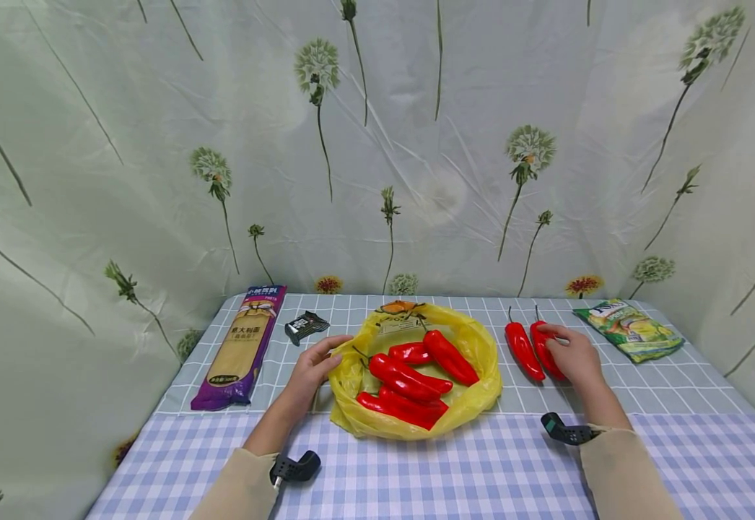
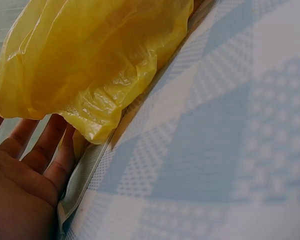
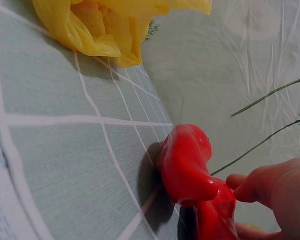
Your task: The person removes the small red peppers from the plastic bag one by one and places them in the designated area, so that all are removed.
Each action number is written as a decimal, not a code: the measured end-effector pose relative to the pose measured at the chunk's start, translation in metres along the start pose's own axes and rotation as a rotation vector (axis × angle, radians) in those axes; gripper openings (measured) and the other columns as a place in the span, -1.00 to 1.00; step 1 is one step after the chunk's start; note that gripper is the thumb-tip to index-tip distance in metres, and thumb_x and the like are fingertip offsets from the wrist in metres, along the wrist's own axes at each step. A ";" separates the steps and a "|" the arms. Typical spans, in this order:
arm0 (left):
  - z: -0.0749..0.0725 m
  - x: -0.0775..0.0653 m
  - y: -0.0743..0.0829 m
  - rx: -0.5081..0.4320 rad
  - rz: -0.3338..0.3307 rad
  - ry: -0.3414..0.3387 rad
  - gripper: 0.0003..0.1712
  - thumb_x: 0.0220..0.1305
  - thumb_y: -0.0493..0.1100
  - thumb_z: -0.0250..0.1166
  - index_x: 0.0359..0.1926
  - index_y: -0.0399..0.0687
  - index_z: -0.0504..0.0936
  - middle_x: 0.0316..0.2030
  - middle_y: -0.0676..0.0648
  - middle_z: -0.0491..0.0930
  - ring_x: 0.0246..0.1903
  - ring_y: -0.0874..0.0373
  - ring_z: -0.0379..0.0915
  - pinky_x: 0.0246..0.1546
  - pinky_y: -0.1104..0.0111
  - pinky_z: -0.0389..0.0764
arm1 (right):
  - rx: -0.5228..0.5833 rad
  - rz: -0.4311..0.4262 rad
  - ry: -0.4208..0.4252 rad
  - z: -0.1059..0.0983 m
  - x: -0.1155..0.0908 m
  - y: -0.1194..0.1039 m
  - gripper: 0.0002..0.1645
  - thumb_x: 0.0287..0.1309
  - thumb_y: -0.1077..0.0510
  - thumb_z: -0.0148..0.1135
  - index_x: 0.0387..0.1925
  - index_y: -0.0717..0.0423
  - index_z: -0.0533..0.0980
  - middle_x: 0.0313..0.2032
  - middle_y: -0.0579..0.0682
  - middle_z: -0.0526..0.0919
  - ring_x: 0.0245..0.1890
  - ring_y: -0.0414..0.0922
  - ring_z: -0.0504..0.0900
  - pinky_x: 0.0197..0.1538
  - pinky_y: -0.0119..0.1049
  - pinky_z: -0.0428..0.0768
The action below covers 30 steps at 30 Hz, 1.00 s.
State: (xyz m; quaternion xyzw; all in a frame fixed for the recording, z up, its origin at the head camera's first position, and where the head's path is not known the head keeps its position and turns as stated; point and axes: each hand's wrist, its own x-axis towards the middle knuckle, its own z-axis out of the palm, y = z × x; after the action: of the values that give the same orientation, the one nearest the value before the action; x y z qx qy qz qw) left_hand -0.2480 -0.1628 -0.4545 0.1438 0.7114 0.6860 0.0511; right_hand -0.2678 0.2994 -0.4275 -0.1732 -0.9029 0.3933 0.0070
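A yellow plastic bag (image 1: pixel 488 390) stands with its mouth wide, several red chili peppers (image 1: pixel 410 379) lying inside. My left hand (image 1: pixel 309 372) rests against the bag's left side, its fingers fairly straight along the outside of the plastic (image 2: pixel 90 65). Right of the bag, two more chili peppers lie side by side on the cloth. My right hand (image 1: pixel 575 354) holds the right-hand pepper (image 1: pixel 538 336) between thumb and fingers, partly covering it. The left-hand pepper (image 1: pixel 524 352) lies close beside it. In the right wrist view the thumb (image 3: pixel 247 187) is at the pepper's red skin.
A purple pasta packet (image 1: pixel 244 347) lies at the left, with a small black wrapped packet (image 1: pixel 306 326) near it. A green and yellow snack bag (image 1: pixel 627 328) is at the back right. A floral curtain (image 1: pixel 442 144) hangs behind the checked tablecloth (image 1: pixel 416 477).
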 end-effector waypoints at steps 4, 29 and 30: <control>0.000 0.000 0.000 0.001 0.003 -0.001 -0.49 0.46 -0.13 0.04 0.35 -0.21 0.41 0.35 -0.31 0.40 0.02 0.31 0.57 0.01 0.48 0.60 | 0.017 0.013 0.023 -0.001 0.001 -0.001 -0.39 0.39 0.14 -0.05 0.44 0.10 0.30 0.43 0.44 0.18 0.35 0.38 0.21 0.22 0.18 0.54; 0.000 0.000 0.000 0.013 -0.004 -0.003 -0.49 0.46 -0.13 0.05 0.36 -0.19 0.41 0.36 -0.28 0.39 0.04 0.31 0.55 0.04 0.48 0.59 | 0.061 -0.145 0.176 0.001 -0.019 -0.041 -0.40 0.31 0.19 0.06 0.38 0.07 0.36 0.41 0.32 0.26 0.38 0.28 0.23 0.28 0.25 0.46; 0.000 0.000 0.000 0.013 -0.005 -0.002 -0.49 0.46 -0.13 0.05 0.36 -0.19 0.41 0.36 -0.28 0.39 0.04 0.31 0.55 0.04 0.48 0.59 | 0.066 -0.148 0.176 0.002 -0.020 -0.044 -0.39 0.31 0.19 0.07 0.39 0.06 0.36 0.41 0.32 0.26 0.38 0.28 0.23 0.28 0.24 0.46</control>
State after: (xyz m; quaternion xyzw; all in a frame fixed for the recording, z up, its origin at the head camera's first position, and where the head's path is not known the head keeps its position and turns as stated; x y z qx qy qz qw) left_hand -0.2480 -0.1632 -0.4544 0.1433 0.7161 0.6811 0.0525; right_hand -0.2627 0.2635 -0.3946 -0.1394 -0.8957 0.4045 0.1210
